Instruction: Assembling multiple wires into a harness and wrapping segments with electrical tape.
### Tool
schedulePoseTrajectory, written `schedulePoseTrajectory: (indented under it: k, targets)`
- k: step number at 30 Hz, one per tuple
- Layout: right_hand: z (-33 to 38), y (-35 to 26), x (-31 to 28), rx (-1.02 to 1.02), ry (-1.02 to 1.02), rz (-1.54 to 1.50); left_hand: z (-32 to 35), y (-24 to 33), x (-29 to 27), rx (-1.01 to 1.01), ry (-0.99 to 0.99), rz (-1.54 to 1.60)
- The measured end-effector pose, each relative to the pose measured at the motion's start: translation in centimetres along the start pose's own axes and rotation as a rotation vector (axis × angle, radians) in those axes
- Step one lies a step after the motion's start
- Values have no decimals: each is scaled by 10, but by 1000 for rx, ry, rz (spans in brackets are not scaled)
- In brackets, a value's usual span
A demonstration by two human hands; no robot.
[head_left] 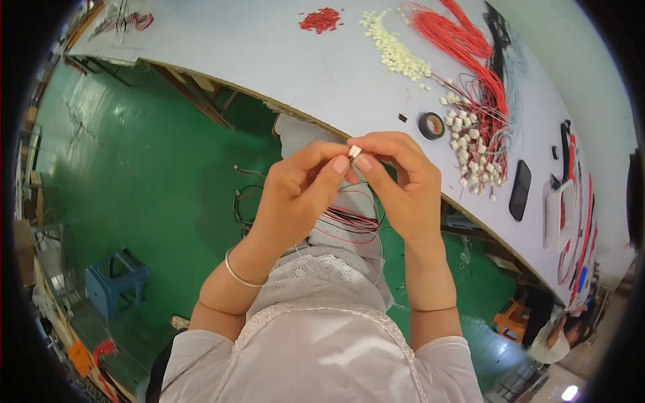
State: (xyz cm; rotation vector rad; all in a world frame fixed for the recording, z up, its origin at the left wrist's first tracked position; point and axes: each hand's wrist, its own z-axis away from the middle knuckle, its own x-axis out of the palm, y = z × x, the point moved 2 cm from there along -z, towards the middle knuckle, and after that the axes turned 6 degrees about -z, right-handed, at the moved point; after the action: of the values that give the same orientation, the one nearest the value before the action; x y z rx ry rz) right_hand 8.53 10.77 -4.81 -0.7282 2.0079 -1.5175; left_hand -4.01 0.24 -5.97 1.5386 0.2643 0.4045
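Observation:
Just off the table's edge, my left hand [301, 187] and my right hand [403, 180] meet, fingertips pinching a small white plastic connector [354, 151] between them. Both thumbs press against it from the near side. Whether a wire end is in the connector is hidden by the fingers. Below the hands, a loose bundle of red, black and white wires [351, 220] lies across my lap. Some black loops of it hang over the left side.
On the white table [269, 47] lie red pieces [321, 20], cream connector housings [396, 48], red wires [463, 40], wired white connectors [474, 151], black tape [431, 125] and a phone [520, 190]. A blue stool [117, 282] stands left; another person [554, 339] is at lower right.

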Motion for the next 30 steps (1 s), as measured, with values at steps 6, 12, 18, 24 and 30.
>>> schedulePoseTrajectory:
  k: [6,12,18,24,30]
  targets:
    - [45,-6,-3,-179,167,315,27,-7,29,515,215,-573]
    - [64,-2,-16,-43,113,-48,39,-6,37,265,-11,-342]
    - [72,9,-20,27,115,-179,42,-10,33,130,-132,-340]
    - [62,25,-37,170,150,-83,36,-36,16,102,2,-239]
    - [-3,55,-105,-181,373,923,10,-25,-12,130,206,-93]
